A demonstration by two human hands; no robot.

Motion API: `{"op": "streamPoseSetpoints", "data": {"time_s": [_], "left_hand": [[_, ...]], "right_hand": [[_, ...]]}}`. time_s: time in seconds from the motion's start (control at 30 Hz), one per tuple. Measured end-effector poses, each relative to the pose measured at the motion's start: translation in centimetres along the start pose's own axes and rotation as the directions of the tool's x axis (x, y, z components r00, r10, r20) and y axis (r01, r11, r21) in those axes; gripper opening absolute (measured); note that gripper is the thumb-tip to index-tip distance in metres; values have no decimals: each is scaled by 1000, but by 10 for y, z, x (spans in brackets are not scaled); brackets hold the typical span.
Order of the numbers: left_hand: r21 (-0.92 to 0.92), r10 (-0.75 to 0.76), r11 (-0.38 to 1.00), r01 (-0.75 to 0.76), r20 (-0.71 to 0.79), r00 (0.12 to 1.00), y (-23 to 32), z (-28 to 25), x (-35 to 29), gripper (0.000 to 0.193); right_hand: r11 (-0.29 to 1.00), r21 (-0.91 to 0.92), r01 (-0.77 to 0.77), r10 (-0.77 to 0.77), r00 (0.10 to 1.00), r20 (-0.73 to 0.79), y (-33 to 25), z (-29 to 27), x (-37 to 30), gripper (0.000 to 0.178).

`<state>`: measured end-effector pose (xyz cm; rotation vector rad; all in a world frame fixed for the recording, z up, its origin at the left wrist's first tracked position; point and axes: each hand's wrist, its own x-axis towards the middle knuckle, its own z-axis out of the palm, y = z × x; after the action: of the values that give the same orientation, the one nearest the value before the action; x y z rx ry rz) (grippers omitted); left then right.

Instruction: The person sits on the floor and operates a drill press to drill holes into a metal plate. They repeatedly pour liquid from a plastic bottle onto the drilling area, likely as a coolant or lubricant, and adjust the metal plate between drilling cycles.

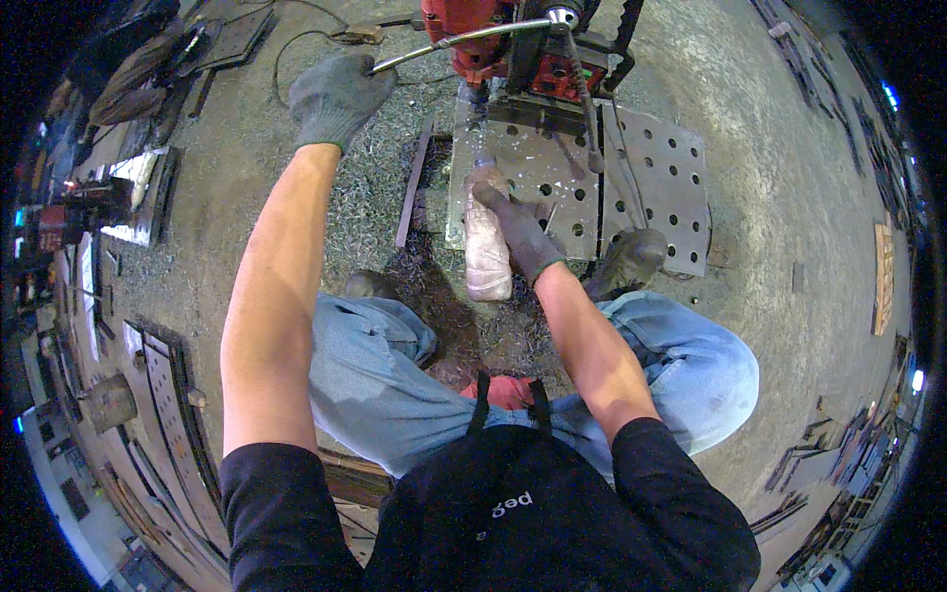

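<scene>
My left hand (pixel 340 96), in a grey work glove, is closed around the end of a curved metal feed lever (pixel 483 33). That lever runs from the hub of a red and black drill press (pixel 473 51), which stands on a steel plate with rows of round holes (pixel 676 202). In my gloved right hand (pixel 523 235) is a cloudy plastic bottle (pixel 488 259), its neck pointing toward the drill's lower tip (pixel 475 96). White droplets or specks lie on the plate around the bottle's neck. Where the tip meets the plate is too small to make out.
Metal shavings (pixel 370 207) cover the floor left of the plate, beside a narrow steel bar (pixel 414 183). A cable (pixel 286 59) curls at the upper left, near another person's legs (pixel 133 79). Steel pieces (pixel 163 385) lie along the left side. My boots flank the plate's near edge.
</scene>
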<state>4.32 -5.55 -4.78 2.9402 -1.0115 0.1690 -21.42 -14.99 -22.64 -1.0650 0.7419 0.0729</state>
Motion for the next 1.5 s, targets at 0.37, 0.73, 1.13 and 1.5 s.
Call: {"op": "streamPoseSetpoints", "data": {"time_s": [0.37,0.73,1.13,1.5], "left_hand": [[-135,35,990,-36,-8,999,1,1,-5,39],[-135,-21,990,33,93,995,-1,-14,-8,37],[-36,-42,998,45,80,996,2,3,0,44],[9,-51,999,51,-15,999,-12,7,-3,44]], "right_hand": [[990,23,142,-135,973,-189,-6,11,-13,57],[933,195,301,-270,948,-170,10,-9,32,57],[968,-180,174,-171,985,33,35,-16,30,66],[943,-314,106,-111,994,2,42,-7,44,78]]}}
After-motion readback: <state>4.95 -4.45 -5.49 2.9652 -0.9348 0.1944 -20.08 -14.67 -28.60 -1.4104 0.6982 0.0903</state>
